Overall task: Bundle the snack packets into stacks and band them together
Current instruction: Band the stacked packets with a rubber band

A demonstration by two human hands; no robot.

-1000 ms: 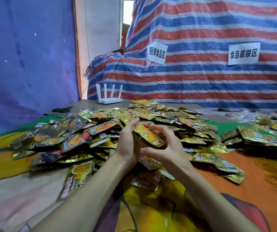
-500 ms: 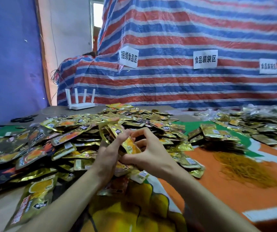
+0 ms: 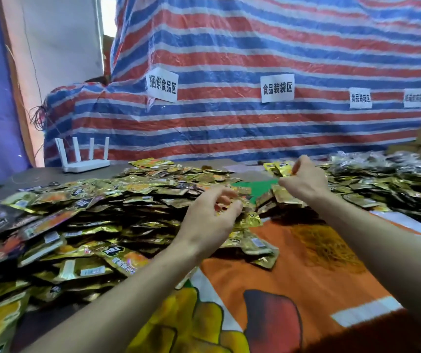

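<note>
Pinching snack packets (image 3: 279, 167) that look light and slippery, the right hand (image 3: 305, 180) grips their edge; the left hand (image 3: 209, 217) curls loosely, seemingly empty.

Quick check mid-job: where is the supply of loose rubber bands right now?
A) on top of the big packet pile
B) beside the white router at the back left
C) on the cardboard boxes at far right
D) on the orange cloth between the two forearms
D: the tangle of rubber bands lies on the orange cloth, right of the packet pile, nearer the camera than the right hand gripping yellow packets.
</note>
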